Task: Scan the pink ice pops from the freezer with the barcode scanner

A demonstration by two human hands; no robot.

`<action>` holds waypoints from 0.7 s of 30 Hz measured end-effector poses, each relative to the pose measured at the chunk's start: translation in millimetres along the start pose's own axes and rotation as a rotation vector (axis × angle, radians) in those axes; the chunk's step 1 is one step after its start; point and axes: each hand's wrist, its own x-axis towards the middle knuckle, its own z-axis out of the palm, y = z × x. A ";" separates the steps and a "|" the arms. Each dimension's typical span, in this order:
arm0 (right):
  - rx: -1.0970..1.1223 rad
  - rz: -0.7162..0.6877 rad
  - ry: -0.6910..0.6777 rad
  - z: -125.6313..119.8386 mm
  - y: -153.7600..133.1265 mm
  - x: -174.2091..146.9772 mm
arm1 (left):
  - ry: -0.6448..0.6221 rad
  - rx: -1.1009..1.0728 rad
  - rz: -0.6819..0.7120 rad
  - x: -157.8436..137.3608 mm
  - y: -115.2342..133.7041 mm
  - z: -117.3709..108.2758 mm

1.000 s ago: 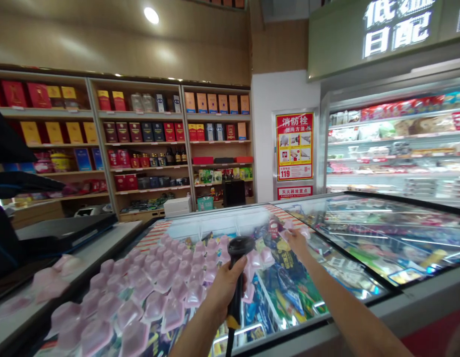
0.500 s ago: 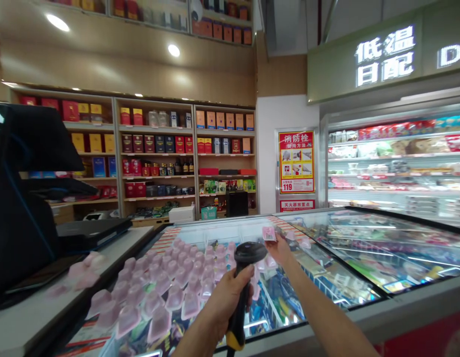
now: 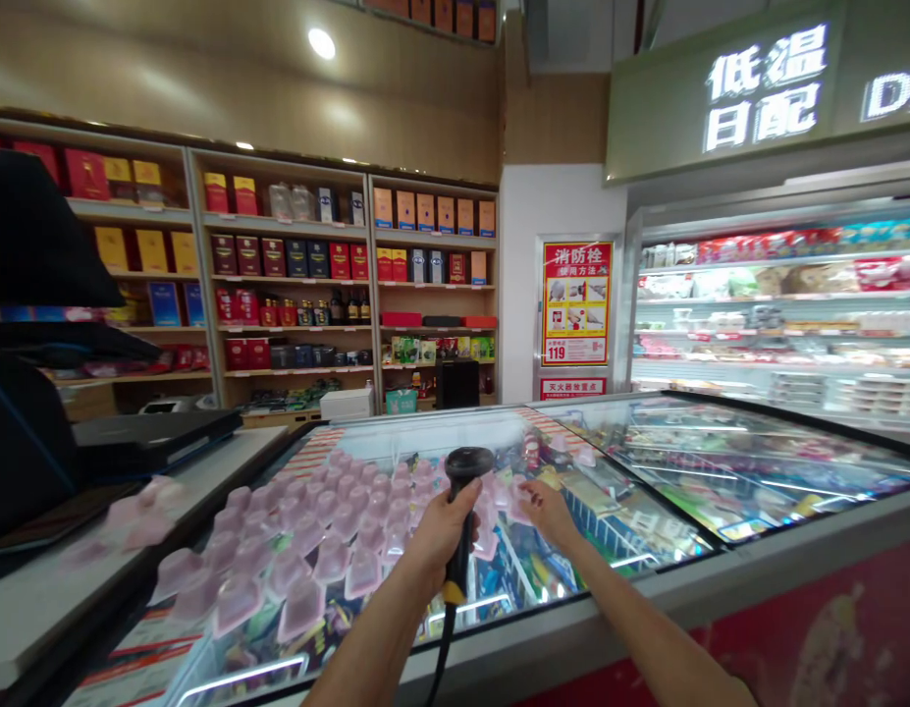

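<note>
My left hand (image 3: 451, 525) is wrapped around the handle of a black barcode scanner (image 3: 465, 471), held upright with its head at the top and a cord trailing down. My right hand (image 3: 549, 513) has its fingers drawn together at the edge of a translucent pink plastic cup (image 3: 514, 494), at the right end of a large group of similar cups. Its fingertips partly overlap that cup. Many pink cups (image 3: 299, 604) rest upside down on the glass top of a chest freezer (image 3: 602, 614). Frozen packages show through the glass.
A counter (image 3: 27, 614) at left bears a dark checkout terminal (image 3: 27, 412) and several more pink cups (image 3: 141, 516). Shelves of boxed goods (image 3: 285, 257) stand behind. On the right are another freezer lid (image 3: 726, 462) and a lit refrigerated display (image 3: 778, 324).
My right hand has lowered from a raised position, where it showed a pink cup's barcoded face, to the cups on the glass. The scanner has shifted slightly left. The view has tilted down.
</note>
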 end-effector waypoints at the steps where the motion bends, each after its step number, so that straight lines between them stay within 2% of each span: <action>1: -0.036 -0.042 -0.029 1.5 0.1 -3.3 | -0.001 0.003 -0.007 2.0 -2.2 1.9; 3: -0.061 -0.123 -0.077 0.3 1.3 -1.9 | -0.009 0.015 -0.023 5.9 -6.0 5.1; 5: -0.043 -0.141 -0.059 -8.3 7.4 11.5 | -0.015 0.026 -0.040 9.8 -8.3 7.1; 7: -0.051 -0.065 0.089 -23.1 22.0 34.6 | -0.016 0.029 -0.058 13.8 -9.5 7.6; 8: -0.087 0.011 0.214 -31.6 32.8 47.9 | -0.013 0.029 -0.067 15.7 -9.7 7.4; 10: -0.236 0.105 0.375 -47.6 59.8 73.3 | -0.002 0.026 -0.082 19.2 -10.0 6.2; 12: -0.345 0.200 0.392 -59.3 90.4 92.4 | 0.014 0.027 -0.083 21.9 -10.3 4.6; 14: -0.357 0.298 0.353 -65.6 119.3 103.3 | 0.021 0.030 -0.077 23.7 -10.7 3.2; 16: -0.315 0.344 0.284 -67.7 140.9 107.2 | 0.024 0.037 -0.079 24.7 -11.0 2.6; 18: -0.208 0.345 0.258 -66.1 150.1 106.5 | 0.027 0.042 -0.089 24.7 -10.9 2.8; 21: 0.239 0.372 0.276 -54.5 134.8 101.7 | 0.009 0.032 -0.090 22.1 -9.5 3.9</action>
